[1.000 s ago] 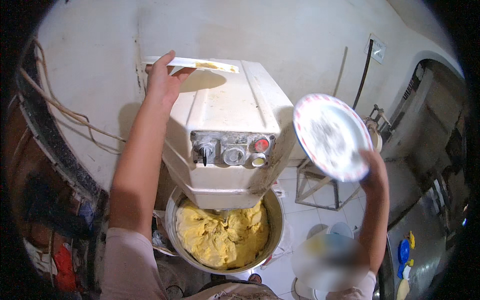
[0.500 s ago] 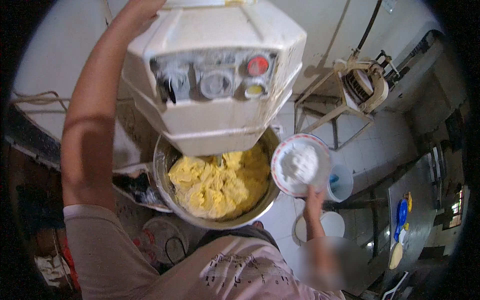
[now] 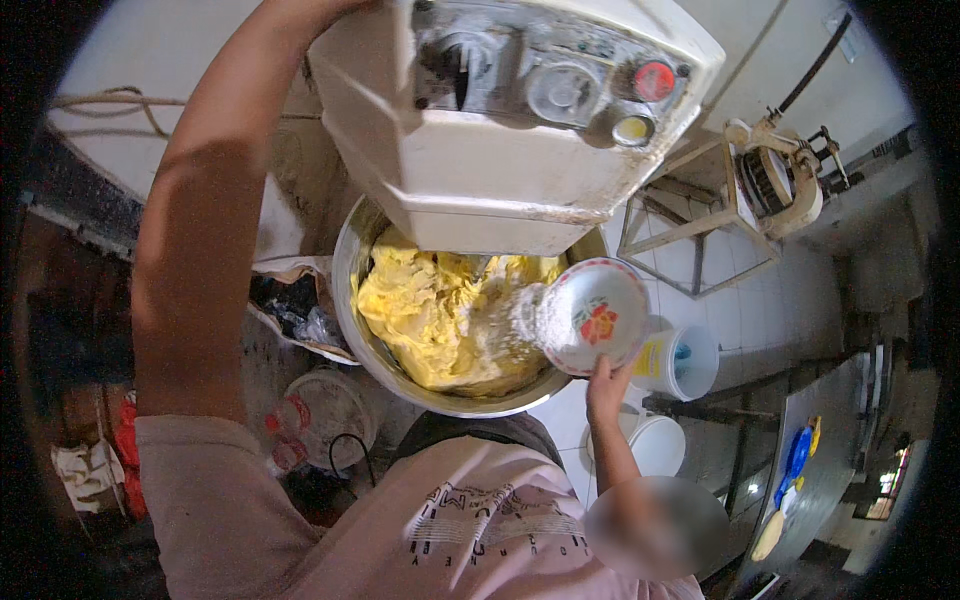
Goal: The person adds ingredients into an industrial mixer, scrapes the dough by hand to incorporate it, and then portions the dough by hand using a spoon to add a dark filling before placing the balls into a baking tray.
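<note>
My right hand (image 3: 606, 388) grips the rim of a white plate (image 3: 625, 310) with a red edge and flower, tilted over the steel mixing bowl (image 3: 386, 388). White powder (image 3: 530, 320) spills from it onto yellow dough (image 3: 420, 300) in the bowl. The bowl sits under the cream mixer head (image 3: 490, 170), whose panel has a dark switch, dial and red and yellow buttons. My left arm reaches up beside the mixer; my left hand (image 3: 355, 5) is cut off at the top edge, its fingers hidden.
Right: a metal frame stand (image 3: 680, 220) with a clamped device, white buckets (image 3: 690, 360) and a metal table (image 3: 815, 490) with blue and yellow items. Left: an open bag (image 3: 300, 310), a plastic container (image 3: 340, 410) and a cable (image 3: 130, 105) along the wall.
My right hand has brought the plate left and tipped it over the bowl, and powder now slides off. My left arm stays raised as the view tilts down.
</note>
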`<state>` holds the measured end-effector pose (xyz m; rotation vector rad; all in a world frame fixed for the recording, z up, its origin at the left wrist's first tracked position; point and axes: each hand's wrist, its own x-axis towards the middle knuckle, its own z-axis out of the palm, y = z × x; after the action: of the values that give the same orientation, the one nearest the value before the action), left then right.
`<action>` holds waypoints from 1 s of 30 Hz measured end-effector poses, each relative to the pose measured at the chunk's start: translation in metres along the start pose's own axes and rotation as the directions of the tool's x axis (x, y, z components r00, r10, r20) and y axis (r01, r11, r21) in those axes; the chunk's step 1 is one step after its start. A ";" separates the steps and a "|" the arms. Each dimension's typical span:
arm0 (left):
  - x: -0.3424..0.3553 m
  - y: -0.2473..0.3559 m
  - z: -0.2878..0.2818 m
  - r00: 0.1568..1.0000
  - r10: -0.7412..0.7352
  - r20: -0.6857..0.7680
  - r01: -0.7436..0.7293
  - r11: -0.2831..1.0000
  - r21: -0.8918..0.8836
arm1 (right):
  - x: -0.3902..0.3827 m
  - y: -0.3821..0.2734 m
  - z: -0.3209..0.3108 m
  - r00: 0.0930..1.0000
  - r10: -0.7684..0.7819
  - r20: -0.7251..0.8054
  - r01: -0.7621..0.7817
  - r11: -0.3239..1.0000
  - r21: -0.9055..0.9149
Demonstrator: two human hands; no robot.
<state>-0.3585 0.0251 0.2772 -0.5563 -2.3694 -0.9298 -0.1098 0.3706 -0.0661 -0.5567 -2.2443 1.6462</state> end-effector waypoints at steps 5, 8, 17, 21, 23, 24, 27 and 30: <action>-0.001 0.012 -0.004 0.995 -0.019 0.094 0.015 0.999 0.048 | 0.008 -0.033 0.043 0.991 -0.022 0.134 0.028 0.999 -0.041; 0.000 0.001 0.000 0.998 -0.045 0.037 0.042 0.995 0.093 | 0.013 -0.031 0.048 0.986 -0.042 0.160 0.065 0.987 -0.144; 0.000 -0.005 0.002 1.000 0.018 -0.024 -0.014 0.990 0.142 | 0.009 -0.035 0.022 0.996 -0.044 0.073 0.056 0.983 -0.172; -0.003 -0.009 -0.006 0.980 0.150 -0.129 -0.142 0.987 0.075 | 0.010 -0.033 -0.001 0.974 0.148 0.169 -0.144 0.989 -0.036; -0.027 -0.016 -0.004 0.939 0.183 -0.290 -0.164 0.982 0.089 | 0.003 -0.042 -0.010 0.951 0.234 0.204 -0.209 0.968 -0.137; -0.047 -0.011 0.003 0.911 0.197 -0.363 -0.175 0.980 0.093 | 0.001 -0.054 -0.019 0.943 0.247 0.222 -0.190 0.949 -0.250; -0.120 -0.001 0.014 0.820 0.294 -0.492 -0.245 0.956 0.164 | -0.010 -0.066 -0.026 0.934 -0.088 0.347 0.189 0.944 -0.269; -0.209 -0.015 0.023 0.879 0.282 -0.385 -0.182 0.944 0.276 | -0.010 -0.079 -0.013 0.701 -0.508 0.501 0.675 0.699 -0.236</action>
<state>-0.2126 -0.0064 0.1288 -0.4795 -1.9331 -0.5814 -0.1053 0.3558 0.0134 0.4902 -2.6652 1.0023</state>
